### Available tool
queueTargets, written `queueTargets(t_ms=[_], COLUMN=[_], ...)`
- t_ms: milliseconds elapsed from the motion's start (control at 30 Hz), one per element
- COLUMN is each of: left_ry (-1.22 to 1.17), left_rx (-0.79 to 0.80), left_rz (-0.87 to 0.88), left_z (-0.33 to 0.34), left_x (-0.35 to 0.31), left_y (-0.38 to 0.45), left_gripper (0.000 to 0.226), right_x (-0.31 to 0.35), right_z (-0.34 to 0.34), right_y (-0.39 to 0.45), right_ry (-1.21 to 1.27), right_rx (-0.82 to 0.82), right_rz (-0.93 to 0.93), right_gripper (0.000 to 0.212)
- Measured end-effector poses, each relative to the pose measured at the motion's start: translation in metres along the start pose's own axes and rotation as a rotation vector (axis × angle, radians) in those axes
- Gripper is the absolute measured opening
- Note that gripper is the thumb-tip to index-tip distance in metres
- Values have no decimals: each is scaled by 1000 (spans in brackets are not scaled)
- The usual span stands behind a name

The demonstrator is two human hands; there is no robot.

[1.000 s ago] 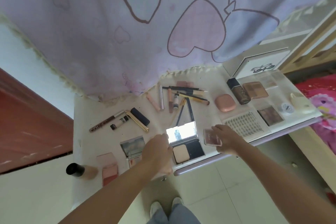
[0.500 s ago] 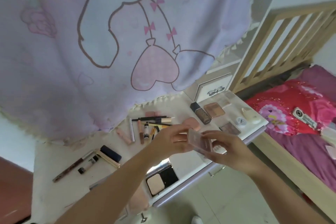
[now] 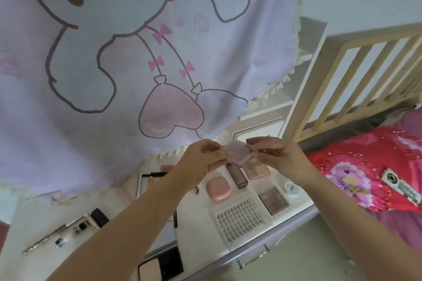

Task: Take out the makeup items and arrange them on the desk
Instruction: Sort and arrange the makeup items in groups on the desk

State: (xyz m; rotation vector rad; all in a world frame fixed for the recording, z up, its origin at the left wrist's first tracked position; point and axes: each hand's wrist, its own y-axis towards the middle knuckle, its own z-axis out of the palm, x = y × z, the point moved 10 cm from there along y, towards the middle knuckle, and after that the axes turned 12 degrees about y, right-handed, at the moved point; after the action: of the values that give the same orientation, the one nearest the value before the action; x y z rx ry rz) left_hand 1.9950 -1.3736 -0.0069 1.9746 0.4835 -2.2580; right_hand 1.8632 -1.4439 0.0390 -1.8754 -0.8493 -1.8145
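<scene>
Head view looks down past two bare forearms to a white desk (image 3: 201, 232) strewn with makeup. Both hands are raised above the desk and meet at its middle, pinching a small clear pink case (image 3: 238, 152) between them: the left hand (image 3: 201, 159) grips the case's left edge with curled fingers and thumb, and the right hand (image 3: 277, 155) holds its right edge the same way, fingers bent round it. The case hangs in the air, well clear of the desktop, tilted a little. Directly below it, toward six o'clock, lie a brown bottle (image 3: 237, 174) on its side and a rounded pink compact (image 3: 218, 189) just beside it. At about five o'clock from the case sits a tan powder palette (image 3: 258, 171), and farther that way a dark eyeshadow palette (image 3: 274, 199) and a small white round pot (image 3: 291, 187). A white tray of false lashes (image 3: 242, 220) rests near the desk's front edge. At seven o'clock an open black powder compact (image 3: 162, 266) sits at the front edge, partly hidden by the left forearm. Far out at eight o'clock lie a long slim pencil (image 3: 45, 238) and a dark cap (image 3: 100, 217). A pale curtain (image 3: 114, 75) with a cartoon drawing hangs behind the desk, and a bed with a red cover (image 3: 365, 166) stands at three o'clock.
</scene>
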Motion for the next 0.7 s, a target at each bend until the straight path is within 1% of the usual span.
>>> queueTargets(t_ms=[67, 133, 167, 233, 300, 333, 433, 500, 567, 633, 700], left_ry=[44, 78, 80, 111, 194, 217, 253, 284, 309, 334, 345], left_rx=[-95, -175, -204, -236, -228, -212, -189, -232, -280, -313, -352], left_rz=[22, 44, 56, 80, 89, 91, 94, 94, 102, 115, 121], left_z=[2, 3, 4, 8, 10, 12, 13, 6, -2, -6, -10], left_x=[-7, -10, -11, -13, -13, -12, -10, -11, -13, -16, -18], left_y=[13, 21, 24, 26, 25, 22, 13, 5, -4, -12, -19], left_gripper=[14, 13, 14, 15, 18, 22, 32, 33, 34, 36, 37], right_x=[2, -1, -2, -3, -3, -5, -13, -17, -17, -14, -9], right_z=[-9, -5, -2, -3, -8, -9, 0, 10, 22, 30, 35], right_y=[16, 26, 29, 35, 42, 45, 48, 49, 50, 54, 57], right_ry=[-78, -145, -184, -237, -191, -160, -79, -26, -30, -38, -67], right_rx=[20, 128, 182, 230, 239, 257, 384, 472, 544, 559, 556], right_rz=[-26, -22, -27, -50, -41, -18, 47, 88, 84, 61, 2], right_gripper=[22, 12, 13, 18, 20, 25, 36, 35, 32, 28, 29])
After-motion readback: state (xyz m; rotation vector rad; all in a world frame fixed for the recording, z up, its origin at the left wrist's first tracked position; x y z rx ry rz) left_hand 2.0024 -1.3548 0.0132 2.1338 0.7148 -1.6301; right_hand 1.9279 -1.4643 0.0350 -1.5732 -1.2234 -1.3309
